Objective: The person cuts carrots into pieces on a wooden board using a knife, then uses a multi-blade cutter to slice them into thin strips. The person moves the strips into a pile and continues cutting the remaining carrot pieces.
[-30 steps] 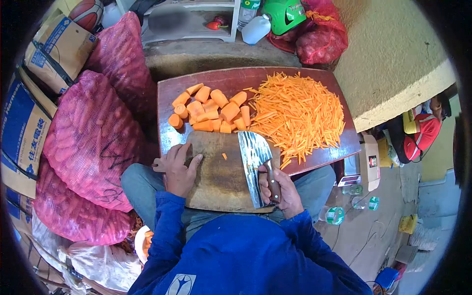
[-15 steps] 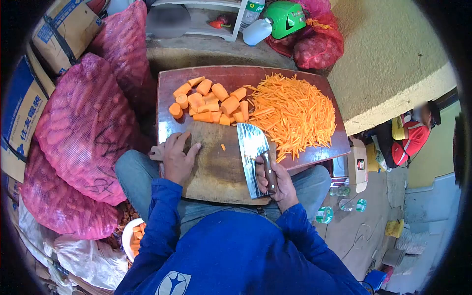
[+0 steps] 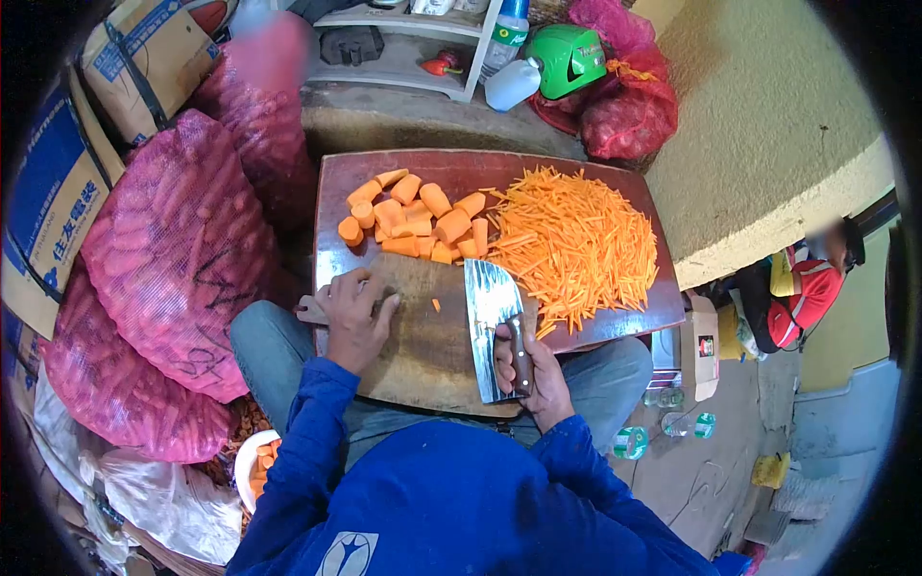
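My right hand is wrapped around the brown handle of a cleaver, whose broad shiny blade lies over the right side of a wooden cutting board. My left hand is on the board's left part near its handle, thumb apart from the slightly bent fingers, holding nothing. A tiny carrot bit lies on the board between the hands. Beyond the board are peeled carrot chunks, and to their right a large heap of carrot strips.
Board and carrots rest on a reddish-brown table. Mesh sacks stand at the left, with a white bucket of carrot pieces below. A wall rises at the right. Another person sits at far right; bottles lie on the floor.
The camera view has shifted, so the table and hands appear slightly lower. My right hand keeps hold of the cleaver, and my left hand remains at the board's left side.
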`<act>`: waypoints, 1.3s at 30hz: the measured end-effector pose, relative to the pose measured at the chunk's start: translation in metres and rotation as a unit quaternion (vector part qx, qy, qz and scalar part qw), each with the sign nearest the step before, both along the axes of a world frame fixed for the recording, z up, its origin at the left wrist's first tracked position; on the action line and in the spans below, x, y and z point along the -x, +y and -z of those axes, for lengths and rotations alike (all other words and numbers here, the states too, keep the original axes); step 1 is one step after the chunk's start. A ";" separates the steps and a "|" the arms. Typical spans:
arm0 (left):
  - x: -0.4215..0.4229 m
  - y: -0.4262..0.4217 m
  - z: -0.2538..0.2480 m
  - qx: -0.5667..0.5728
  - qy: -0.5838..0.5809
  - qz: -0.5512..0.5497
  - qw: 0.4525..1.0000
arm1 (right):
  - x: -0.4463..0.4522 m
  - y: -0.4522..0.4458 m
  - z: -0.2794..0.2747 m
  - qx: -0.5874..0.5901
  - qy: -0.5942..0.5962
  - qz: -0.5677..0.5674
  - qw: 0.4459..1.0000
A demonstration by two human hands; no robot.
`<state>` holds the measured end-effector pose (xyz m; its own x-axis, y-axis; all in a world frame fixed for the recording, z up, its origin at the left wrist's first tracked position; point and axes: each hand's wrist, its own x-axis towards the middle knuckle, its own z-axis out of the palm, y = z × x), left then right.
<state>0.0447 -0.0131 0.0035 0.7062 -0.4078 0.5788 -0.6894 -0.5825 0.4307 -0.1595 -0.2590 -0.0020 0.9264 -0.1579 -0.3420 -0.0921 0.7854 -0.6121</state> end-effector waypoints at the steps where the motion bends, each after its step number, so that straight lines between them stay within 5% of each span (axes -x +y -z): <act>1: 0.001 -0.007 -0.004 0.010 0.018 0.033 0.999 | 0.000 -0.001 0.000 -0.013 -0.014 -0.004 1.000; 10: -0.040 -0.156 -0.037 -0.008 0.062 0.246 0.967 | 0.002 0.003 -0.001 -0.006 -0.015 0.022 1.000; 12: -0.052 -0.188 -0.030 -0.141 0.018 0.261 0.955 | 0.001 0.003 -0.005 -0.006 -0.011 0.015 1.000; 18: -0.065 -0.226 -0.004 -0.208 0.040 0.276 0.937 | 0.002 0.001 -0.004 -0.023 -0.002 0.016 1.000; 25: -0.066 -0.218 -0.006 -0.152 0.036 0.268 0.951 | 0.000 0.001 -0.004 -0.027 -0.005 0.013 1.000; 27: -0.064 -0.207 -0.012 -0.068 0.075 0.270 0.958 | 0.001 0.000 -0.002 -0.039 -0.016 0.013 0.999; 39: -0.065 -0.152 -0.008 0.029 0.294 0.242 0.924 | 0.000 0.001 -0.001 -0.034 -0.021 0.017 0.999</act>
<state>0.1092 -0.1649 0.0111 0.6485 -0.7387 0.1839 -0.4993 -0.2304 0.8352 -0.1593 -0.2576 -0.0008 0.9345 -0.1673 -0.3141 -0.0404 0.8270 -0.5607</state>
